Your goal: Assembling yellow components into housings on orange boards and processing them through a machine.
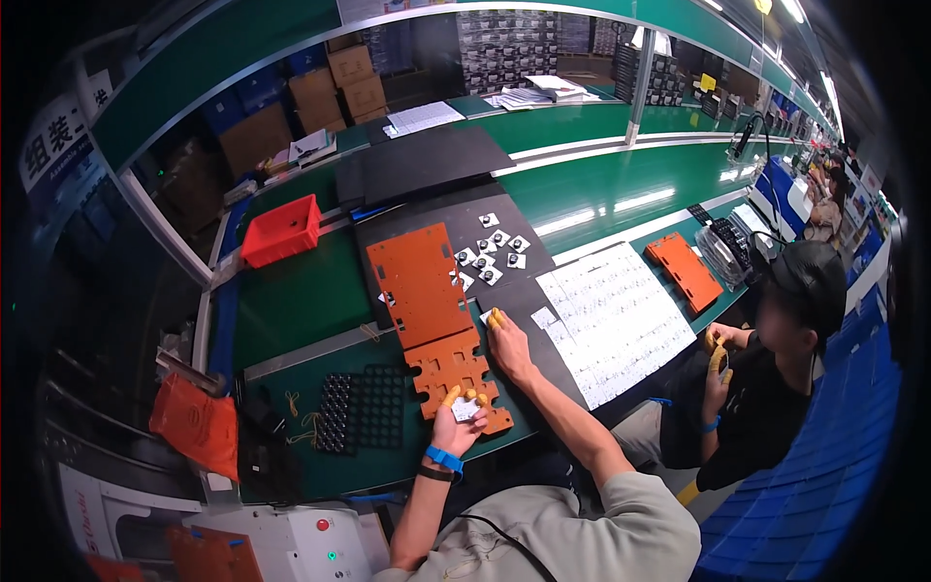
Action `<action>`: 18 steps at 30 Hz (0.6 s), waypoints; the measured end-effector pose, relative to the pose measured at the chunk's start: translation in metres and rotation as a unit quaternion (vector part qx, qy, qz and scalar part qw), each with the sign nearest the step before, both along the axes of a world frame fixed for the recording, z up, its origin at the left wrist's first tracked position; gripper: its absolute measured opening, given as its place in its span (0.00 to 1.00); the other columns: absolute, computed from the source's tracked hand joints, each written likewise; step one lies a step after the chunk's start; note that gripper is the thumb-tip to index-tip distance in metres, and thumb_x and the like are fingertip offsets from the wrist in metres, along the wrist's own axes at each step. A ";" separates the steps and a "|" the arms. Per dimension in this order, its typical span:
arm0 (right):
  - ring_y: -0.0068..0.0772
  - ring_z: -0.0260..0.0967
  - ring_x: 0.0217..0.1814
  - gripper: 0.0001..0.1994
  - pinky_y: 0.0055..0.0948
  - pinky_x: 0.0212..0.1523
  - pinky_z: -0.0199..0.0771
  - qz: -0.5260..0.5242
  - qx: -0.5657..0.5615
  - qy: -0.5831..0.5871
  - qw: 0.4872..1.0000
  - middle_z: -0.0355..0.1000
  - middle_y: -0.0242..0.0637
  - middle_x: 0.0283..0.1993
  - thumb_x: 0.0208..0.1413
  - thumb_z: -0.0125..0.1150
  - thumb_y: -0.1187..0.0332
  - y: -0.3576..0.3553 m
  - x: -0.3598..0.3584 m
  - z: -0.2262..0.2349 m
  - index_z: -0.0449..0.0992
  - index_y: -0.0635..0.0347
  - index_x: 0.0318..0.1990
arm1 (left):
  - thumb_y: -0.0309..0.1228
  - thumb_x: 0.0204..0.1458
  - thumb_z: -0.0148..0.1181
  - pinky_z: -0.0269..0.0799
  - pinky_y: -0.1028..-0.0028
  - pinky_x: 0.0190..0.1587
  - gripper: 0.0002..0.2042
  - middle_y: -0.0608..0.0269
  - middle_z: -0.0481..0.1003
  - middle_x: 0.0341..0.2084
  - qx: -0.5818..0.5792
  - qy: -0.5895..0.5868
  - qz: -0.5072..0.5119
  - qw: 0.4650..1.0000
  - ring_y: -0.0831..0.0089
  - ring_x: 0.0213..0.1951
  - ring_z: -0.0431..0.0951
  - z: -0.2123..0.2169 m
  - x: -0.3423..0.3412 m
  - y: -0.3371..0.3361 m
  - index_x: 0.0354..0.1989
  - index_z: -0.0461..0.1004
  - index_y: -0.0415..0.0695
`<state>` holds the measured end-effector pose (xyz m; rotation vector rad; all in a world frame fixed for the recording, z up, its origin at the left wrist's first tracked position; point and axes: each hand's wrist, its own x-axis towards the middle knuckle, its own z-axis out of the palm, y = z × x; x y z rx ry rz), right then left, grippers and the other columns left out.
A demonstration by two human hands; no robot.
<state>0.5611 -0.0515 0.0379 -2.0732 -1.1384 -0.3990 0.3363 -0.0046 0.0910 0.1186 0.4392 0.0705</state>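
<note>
My left hand (456,427) is over the near end of a notched orange fixture plate (451,367), its fingers closed around a small white square piece (465,409). Yellow cots cover several fingertips on both hands. To the right of the plate, my right hand (509,347) reaches over the black mat (538,335), fingers pinched at a white piece (485,316) that they mostly cover. A longer orange plate (422,281) adjoins the notched one on its far side. Beyond my right hand, several white square pieces with black round centres (488,275) lie scattered on the mat.
Two black grid trays (381,407) are left of the plates; a red bin (281,231) sits farther back. White sheets of small parts (616,325) lie to the right, near another orange fixture (684,272). A co-worker (776,359) sits at the right. A green conveyor (601,194) runs behind.
</note>
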 end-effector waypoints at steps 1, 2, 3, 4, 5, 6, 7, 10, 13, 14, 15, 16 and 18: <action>0.54 0.71 0.57 0.14 0.40 0.54 0.76 -0.010 0.001 -0.004 1.000 0.72 0.54 0.57 0.55 0.54 0.73 0.002 0.002 0.001 0.76 0.69 0.47 | 0.44 0.65 0.48 0.63 0.74 0.26 0.16 0.55 0.71 0.33 0.000 0.000 0.001 1.000 0.69 0.26 0.65 -0.001 -0.001 0.000 0.35 0.72 0.43; 0.52 0.73 0.54 0.13 0.40 0.50 0.78 -0.019 0.003 -0.008 1.000 0.74 0.53 0.53 0.55 0.54 0.73 0.006 0.004 0.002 0.76 0.69 0.46 | 0.44 0.65 0.48 0.63 0.74 0.27 0.16 0.56 0.73 0.34 0.001 -0.005 -0.002 1.000 0.69 0.26 0.66 -0.003 -0.003 0.000 0.35 0.72 0.43; 0.52 0.77 0.42 0.11 0.43 0.40 0.79 -0.018 0.020 -0.028 0.999 0.76 0.52 0.42 0.58 0.54 0.70 0.005 0.010 0.003 0.76 0.68 0.43 | 0.43 0.64 0.49 0.64 0.74 0.27 0.16 0.57 0.74 0.34 0.002 -0.011 -0.004 1.000 0.69 0.26 0.67 -0.004 -0.004 0.001 0.35 0.73 0.43; 0.53 0.76 0.37 0.10 0.44 0.37 0.78 -0.030 0.000 -0.001 1.000 0.76 0.52 0.38 0.60 0.54 0.69 0.002 0.020 0.001 0.76 0.68 0.42 | 0.43 0.64 0.49 0.64 0.74 0.27 0.16 0.57 0.74 0.34 0.003 -0.012 -0.006 1.000 0.69 0.26 0.67 -0.002 -0.005 -0.001 0.35 0.73 0.43; 0.54 0.76 0.33 0.10 0.45 0.33 0.78 -0.044 -0.021 0.025 0.999 0.76 0.52 0.34 0.61 0.54 0.68 -0.003 0.032 0.000 0.76 0.68 0.41 | 0.43 0.64 0.49 0.64 0.74 0.27 0.16 0.57 0.74 0.34 -0.005 -0.006 -0.007 1.000 0.69 0.26 0.67 -0.001 -0.004 -0.002 0.34 0.73 0.43; 0.56 0.75 0.28 0.09 0.46 0.30 0.77 -0.028 0.027 0.010 0.999 0.75 0.52 0.31 0.63 0.53 0.69 -0.011 0.043 -0.002 0.76 0.67 0.40 | 0.42 0.64 0.49 0.64 0.74 0.28 0.16 0.57 0.74 0.33 -0.013 -0.001 -0.007 1.000 0.69 0.26 0.67 0.000 -0.003 -0.003 0.34 0.73 0.42; 0.55 0.76 0.31 0.09 0.44 0.32 0.78 -0.032 0.039 0.042 0.998 0.76 0.52 0.32 0.62 0.53 0.71 -0.016 0.046 0.000 0.76 0.67 0.42 | 0.42 0.64 0.49 0.64 0.74 0.28 0.16 0.57 0.74 0.33 -0.011 -0.003 -0.005 1.000 0.69 0.26 0.67 -0.002 -0.004 -0.002 0.34 0.73 0.42; 0.51 0.79 0.40 0.12 0.37 0.39 0.78 -0.008 0.125 0.155 0.980 0.78 0.54 0.39 0.61 0.53 0.76 -0.026 0.035 0.016 0.76 0.66 0.50 | 0.42 0.65 0.49 0.71 0.71 0.31 0.15 0.56 0.76 0.37 -0.024 -0.004 -0.009 1.000 0.66 0.30 0.72 -0.015 -0.005 0.006 0.38 0.74 0.42; 0.50 0.79 0.42 0.13 0.37 0.42 0.79 0.113 0.124 0.141 0.976 0.79 0.50 0.39 0.58 0.54 0.79 -0.025 -0.035 0.075 0.77 0.64 0.50 | 0.44 0.66 0.48 0.79 0.59 0.50 0.19 0.51 0.78 0.47 -0.029 -0.041 0.039 0.998 0.54 0.48 0.78 -0.024 -0.010 0.020 0.49 0.75 0.41; 0.50 0.79 0.42 0.14 0.37 0.43 0.79 0.149 0.079 0.105 0.980 0.79 0.48 0.39 0.57 0.54 0.80 -0.036 -0.055 0.096 0.77 0.64 0.50 | 0.44 0.66 0.47 0.78 0.58 0.50 0.19 0.52 0.78 0.47 0.010 -0.029 0.071 0.997 0.54 0.48 0.79 -0.014 -0.003 0.018 0.50 0.74 0.41; 0.46 0.78 0.38 0.15 0.39 0.40 0.78 0.188 0.035 0.095 0.977 0.79 0.43 0.37 0.54 0.58 0.77 -0.045 -0.059 0.085 0.77 0.62 0.50 | 0.45 0.66 0.46 0.78 0.58 0.51 0.20 0.54 0.78 0.47 0.051 -0.017 0.096 0.994 0.55 0.48 0.79 0.000 0.008 0.012 0.51 0.74 0.41; 0.43 0.76 0.35 0.15 0.38 0.37 0.76 0.210 -0.004 -0.002 0.978 0.76 0.40 0.34 0.52 0.61 0.75 -0.049 -0.075 0.095 0.78 0.60 0.49 | 0.46 0.67 0.45 0.78 0.60 0.51 0.21 0.57 0.78 0.47 0.068 -0.029 0.117 0.990 0.59 0.47 0.79 0.002 0.011 0.011 0.53 0.73 0.41; 0.36 0.68 0.27 0.18 0.34 0.30 0.66 0.261 -0.015 -0.140 0.955 0.67 0.33 0.26 0.48 0.65 0.69 -0.051 -0.095 0.098 0.78 0.58 0.50 | 0.47 0.66 0.45 0.78 0.63 0.49 0.21 0.59 0.79 0.45 0.042 -0.090 0.088 0.991 0.63 0.46 0.80 -0.022 0.014 0.026 0.53 0.73 0.43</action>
